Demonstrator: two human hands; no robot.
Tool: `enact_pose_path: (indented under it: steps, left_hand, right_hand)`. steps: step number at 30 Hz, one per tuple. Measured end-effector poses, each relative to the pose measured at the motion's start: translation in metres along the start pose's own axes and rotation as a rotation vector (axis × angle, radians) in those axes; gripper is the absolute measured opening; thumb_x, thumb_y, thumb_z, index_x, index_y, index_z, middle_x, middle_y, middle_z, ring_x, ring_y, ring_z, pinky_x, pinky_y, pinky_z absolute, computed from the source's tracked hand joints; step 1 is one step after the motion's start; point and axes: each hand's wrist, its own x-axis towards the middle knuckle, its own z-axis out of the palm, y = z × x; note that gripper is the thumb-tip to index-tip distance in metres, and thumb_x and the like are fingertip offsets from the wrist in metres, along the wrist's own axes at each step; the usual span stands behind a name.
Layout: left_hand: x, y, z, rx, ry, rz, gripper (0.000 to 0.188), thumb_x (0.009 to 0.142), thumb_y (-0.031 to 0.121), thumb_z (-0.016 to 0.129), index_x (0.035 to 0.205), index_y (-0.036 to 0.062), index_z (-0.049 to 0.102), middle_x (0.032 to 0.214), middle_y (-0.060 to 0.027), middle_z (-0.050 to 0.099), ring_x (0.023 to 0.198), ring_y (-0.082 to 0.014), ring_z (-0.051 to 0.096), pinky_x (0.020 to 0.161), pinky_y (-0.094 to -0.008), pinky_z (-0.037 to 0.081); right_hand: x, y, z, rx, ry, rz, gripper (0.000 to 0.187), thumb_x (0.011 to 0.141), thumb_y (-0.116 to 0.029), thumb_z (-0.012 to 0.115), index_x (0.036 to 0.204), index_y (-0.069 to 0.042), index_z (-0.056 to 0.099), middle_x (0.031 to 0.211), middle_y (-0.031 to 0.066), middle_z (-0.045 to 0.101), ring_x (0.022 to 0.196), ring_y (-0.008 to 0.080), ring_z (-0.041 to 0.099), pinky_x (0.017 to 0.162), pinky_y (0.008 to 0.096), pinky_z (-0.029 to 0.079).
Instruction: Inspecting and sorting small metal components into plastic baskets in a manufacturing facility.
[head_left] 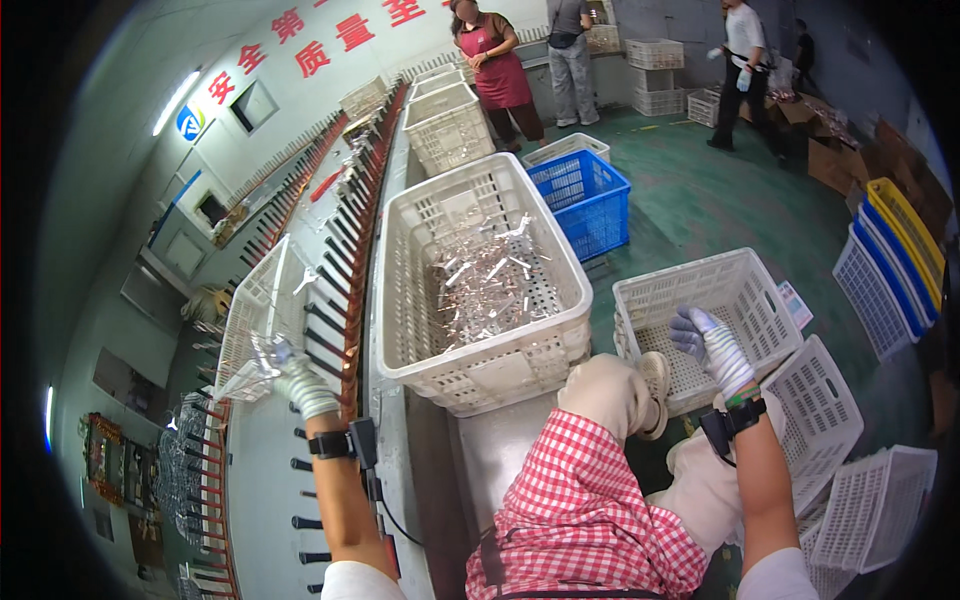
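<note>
My left hand [296, 382], in a pale striped glove, reaches over the long bench on my left. Its fingers are closed around small silvery metal pieces [264, 358], at the near end of a white mesh basket [262, 290]; their exact shape is too blurred to tell. My right hand [712, 345], also gloved, hovers above a white plastic crate [690, 278] on the right. Its fingers are loosely bent and apart, with nothing visible in them. Between my hands stands a large white crate [480, 365] with many small shiny metal parts [487, 275] inside.
Rows of black-handled rods [330, 322] line the bench. Past the large crate stand a blue crate [585, 205] and more white crates [440, 115]. White crates [815, 405] lean at my right, near stacked baskets [895, 270]. A person in a red apron [497, 70] and others stand farther off.
</note>
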Motion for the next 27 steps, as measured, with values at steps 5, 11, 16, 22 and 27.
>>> enact_pose_path:
  steps: [5, 11, 16, 22, 27]
  left_hand:
    - [-0.001, 0.114, 0.073, 0.626, -0.405, 0.824, 0.03, 0.081, 0.008, 0.05, 0.109, 0.0036, 0.056, 0.108, -0.014, 0.059, 0.103, -0.0293, 0.054, 0.086, -0.0376, 0.043]
    - [-0.08, 0.167, 0.18, 0.982, -0.84, 0.84, 0.053, 0.068, 0.006, 0.063, 0.12, 0.0101, 0.05, 0.127, -0.0201, 0.045, 0.104, -0.0371, 0.052, 0.091, -0.042, 0.042]
    - [-0.123, 0.159, 0.197, 1.169, -1.024, 0.994, 0.068, 0.066, 0.023, 0.074, 0.127, 0.0128, 0.045, 0.139, -0.016, 0.033, 0.108, -0.0374, 0.051, 0.091, -0.0409, 0.043]
    - [-0.156, 0.141, 0.117, 0.926, -1.116, 0.718, 0.051, 0.073, 0.021, 0.068, 0.12, 0.0115, 0.049, 0.134, -0.0219, 0.037, 0.114, -0.0401, 0.046, 0.095, -0.0418, 0.04]
    - [-0.178, 0.097, 0.042, 0.572, -0.646, 0.558, 0.061, 0.077, 0.015, 0.063, 0.13, -0.0003, 0.037, 0.132, -0.0247, 0.038, 0.122, -0.0369, 0.038, 0.102, -0.039, 0.031]
  right_hand:
    - [-0.006, -0.009, -0.013, 0.019, 0.003, -0.024, 0.042, 0.088, -0.03, 0.056, 0.116, 0.001, 0.051, 0.096, 0.0106, 0.06, 0.082, 0.0196, 0.061, 0.076, 0.032, 0.051]
    - [-0.003, -0.007, -0.019, 0.072, -0.016, -0.052, 0.042, 0.086, -0.033, 0.058, 0.114, -0.001, 0.052, 0.096, 0.0096, 0.061, 0.082, 0.0186, 0.061, 0.074, 0.0312, 0.05]
    - [-0.009, -0.012, -0.022, 0.069, 0.034, -0.089, 0.044, 0.086, -0.033, 0.057, 0.115, -0.001, 0.052, 0.096, 0.0088, 0.061, 0.083, 0.0187, 0.061, 0.076, 0.032, 0.049]
    - [-0.009, -0.014, -0.024, 0.07, 0.011, -0.092, 0.043, 0.086, -0.035, 0.057, 0.114, -0.002, 0.053, 0.097, 0.0091, 0.061, 0.085, 0.019, 0.06, 0.077, 0.0321, 0.048]
    - [-0.003, -0.007, -0.028, 0.042, 0.007, -0.098, 0.051, 0.085, -0.038, 0.058, 0.118, -0.001, 0.049, 0.1, 0.0099, 0.06, 0.087, 0.0211, 0.06, 0.079, 0.0339, 0.048]
